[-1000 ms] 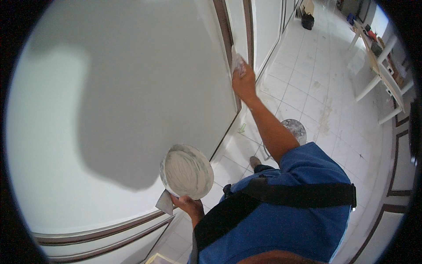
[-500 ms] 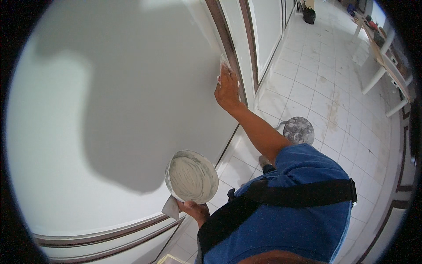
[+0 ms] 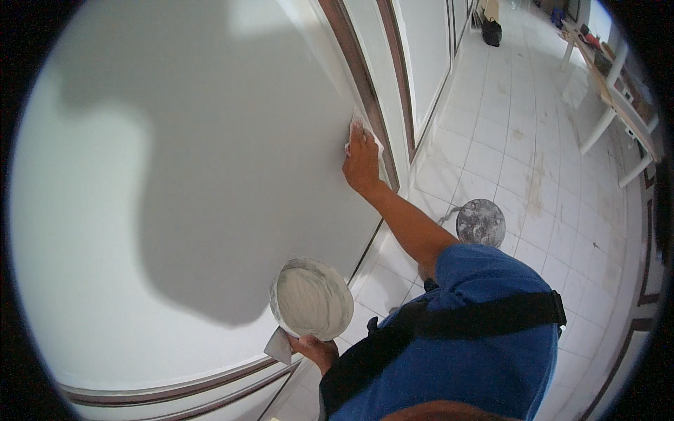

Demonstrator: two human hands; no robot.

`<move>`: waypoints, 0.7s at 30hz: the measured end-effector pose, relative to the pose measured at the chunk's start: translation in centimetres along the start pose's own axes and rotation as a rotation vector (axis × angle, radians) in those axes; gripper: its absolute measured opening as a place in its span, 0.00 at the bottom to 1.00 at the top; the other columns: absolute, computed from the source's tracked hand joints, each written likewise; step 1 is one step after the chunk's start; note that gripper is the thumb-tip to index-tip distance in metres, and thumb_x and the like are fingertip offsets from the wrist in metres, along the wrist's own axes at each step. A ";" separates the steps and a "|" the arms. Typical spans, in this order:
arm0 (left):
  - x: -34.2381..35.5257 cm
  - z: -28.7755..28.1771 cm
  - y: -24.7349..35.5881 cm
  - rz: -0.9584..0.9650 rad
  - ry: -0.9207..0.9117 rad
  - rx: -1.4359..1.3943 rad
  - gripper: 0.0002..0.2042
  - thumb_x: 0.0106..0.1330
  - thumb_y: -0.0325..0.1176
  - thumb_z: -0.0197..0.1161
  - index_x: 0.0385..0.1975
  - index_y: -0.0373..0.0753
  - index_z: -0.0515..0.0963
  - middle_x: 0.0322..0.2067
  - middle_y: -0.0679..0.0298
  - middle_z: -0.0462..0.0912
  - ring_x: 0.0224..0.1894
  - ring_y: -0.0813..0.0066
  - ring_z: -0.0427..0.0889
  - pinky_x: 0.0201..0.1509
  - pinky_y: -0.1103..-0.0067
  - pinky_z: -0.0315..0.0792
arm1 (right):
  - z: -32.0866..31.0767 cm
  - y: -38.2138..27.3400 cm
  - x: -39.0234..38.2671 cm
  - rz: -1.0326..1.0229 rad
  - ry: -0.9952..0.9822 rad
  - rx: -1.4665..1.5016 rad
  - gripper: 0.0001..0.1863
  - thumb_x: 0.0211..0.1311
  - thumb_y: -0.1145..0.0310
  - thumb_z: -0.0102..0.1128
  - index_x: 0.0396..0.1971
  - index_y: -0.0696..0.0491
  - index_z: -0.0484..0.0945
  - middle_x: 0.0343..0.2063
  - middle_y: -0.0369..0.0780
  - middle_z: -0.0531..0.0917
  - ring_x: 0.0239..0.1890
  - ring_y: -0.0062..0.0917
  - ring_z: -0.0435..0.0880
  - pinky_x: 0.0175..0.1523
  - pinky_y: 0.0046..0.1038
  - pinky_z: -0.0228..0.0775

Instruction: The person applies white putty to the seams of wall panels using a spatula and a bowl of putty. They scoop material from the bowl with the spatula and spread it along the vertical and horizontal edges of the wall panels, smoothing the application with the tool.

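My right hand [image 3: 361, 165] reaches out to the large white wall panel [image 3: 210, 196]. Its fingers press a crumpled whitish cloth [image 3: 380, 146] against the panel, close beside a dark brown moulding strip [image 3: 365, 84]. Lower down, my left hand [image 3: 316, 351] grips a round bowl [image 3: 274, 298] by its near side. Pale, smeared paste [image 3: 312, 302] coats the bowl's inside. A grey flat-bladed scraper [image 3: 279, 346] juts out from the same hand, below the bowl; its handle is hidden.
A round, paint-spattered stool or lid [image 3: 481, 222] stands on the white tiled floor [image 3: 491, 154] to my right. Farther off are a black bag [image 3: 491, 32] and a long table [image 3: 602, 83] with white legs. Brown trim [image 3: 168, 394] edges the panel's bottom.
The whole view has shifted, so panel, bowl and hands sit slightly lower in the picture. My right hand stays by the moulding with the cloth; my left keeps hold of the bowl.
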State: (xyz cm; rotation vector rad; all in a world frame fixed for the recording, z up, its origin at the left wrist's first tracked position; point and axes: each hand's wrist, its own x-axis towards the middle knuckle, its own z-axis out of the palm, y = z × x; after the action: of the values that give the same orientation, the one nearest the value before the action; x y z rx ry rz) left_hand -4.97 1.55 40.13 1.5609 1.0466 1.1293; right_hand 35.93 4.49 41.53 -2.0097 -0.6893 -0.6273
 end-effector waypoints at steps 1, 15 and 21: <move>0.0 0.0 -0.3 0.016 -0.004 -0.009 0.55 0.55 0.79 0.38 0.61 0.24 0.56 0.57 0.47 0.64 0.61 0.61 0.64 0.63 0.68 0.60 | 0.3 0.2 -0.2 0.033 -0.062 -0.015 0.34 0.60 0.74 0.53 0.65 0.66 0.52 0.66 0.56 0.57 0.62 0.49 0.62 0.63 0.46 0.55; 0.5 0.3 1.2 -0.105 -0.145 -0.288 0.48 0.59 0.69 0.52 0.65 0.30 0.53 0.61 0.48 0.60 0.62 0.56 0.65 0.62 0.62 0.66 | 0.6 -3.1 -9.8 -0.035 0.035 0.342 0.30 0.60 0.80 0.42 0.64 0.68 0.54 0.54 0.61 0.67 0.58 0.55 0.65 0.61 0.49 0.57; -0.1 1.8 6.6 -0.134 -0.132 -0.289 0.40 0.60 0.54 0.51 0.64 0.28 0.54 0.59 0.48 0.62 0.60 0.56 0.67 0.62 0.69 0.65 | -0.2 0.7 -8.2 0.423 0.095 0.596 0.22 0.60 0.79 0.45 0.56 0.65 0.67 0.46 0.49 0.77 0.48 0.37 0.76 0.56 0.36 0.67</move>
State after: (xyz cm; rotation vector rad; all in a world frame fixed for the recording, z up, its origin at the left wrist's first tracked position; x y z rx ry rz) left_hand -2.42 -0.36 46.16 1.2985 0.8450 1.0210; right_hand 30.48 2.11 35.79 -1.4882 -0.3204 -0.2226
